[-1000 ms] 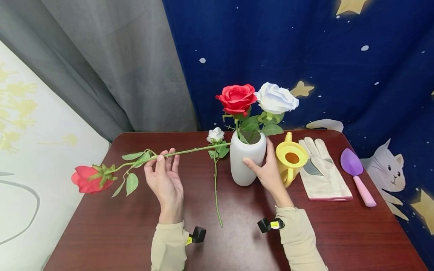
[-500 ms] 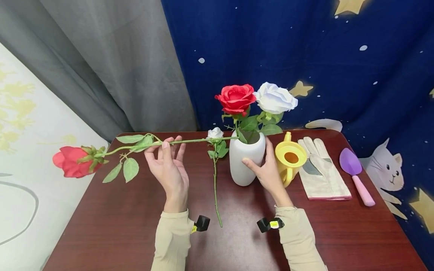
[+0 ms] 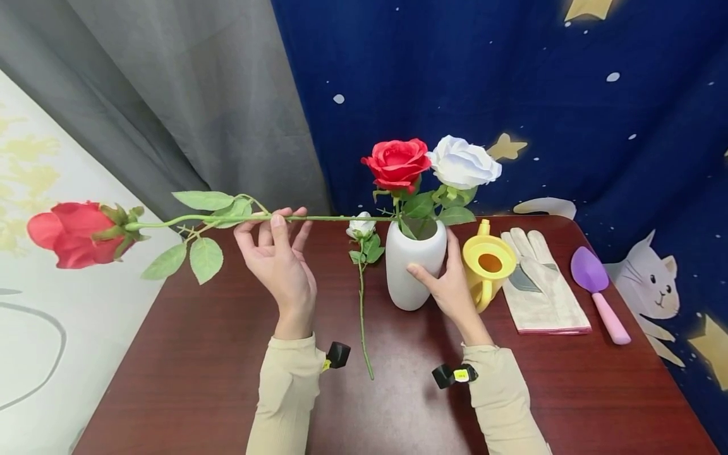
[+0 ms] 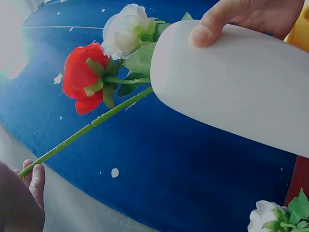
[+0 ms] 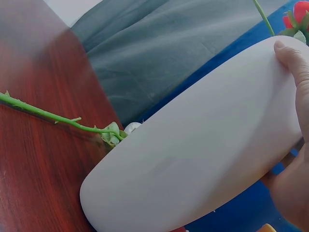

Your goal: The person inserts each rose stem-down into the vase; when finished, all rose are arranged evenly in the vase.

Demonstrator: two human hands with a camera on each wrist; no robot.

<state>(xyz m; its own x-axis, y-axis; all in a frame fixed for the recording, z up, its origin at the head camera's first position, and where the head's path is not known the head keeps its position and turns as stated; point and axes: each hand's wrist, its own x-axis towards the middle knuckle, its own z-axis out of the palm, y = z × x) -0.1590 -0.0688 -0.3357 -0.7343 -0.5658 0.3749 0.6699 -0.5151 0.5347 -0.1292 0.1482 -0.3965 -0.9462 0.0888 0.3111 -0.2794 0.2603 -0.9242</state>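
Between thumb and fingers my left hand pinches the green stem of a red rose, held level above the table with its bloom out to the left. The stem's far end reaches the rim of a white vase; whether the tip is inside, I cannot tell. My right hand grips the vase from its right side, thumb across the front. Another red rose and a large white rose stand upright in the vase. A small white rose lies on the table left of it.
Right of the vase stands a yellow watering can. Beyond it lie work gloves and a purple trowel with a pink handle. A blue starry curtain hangs behind the brown table.
My left hand has risen, lifting the red rose. Its bloom swung up and left, and the stem turned from slanted to level. My right hand and the vase stayed put.
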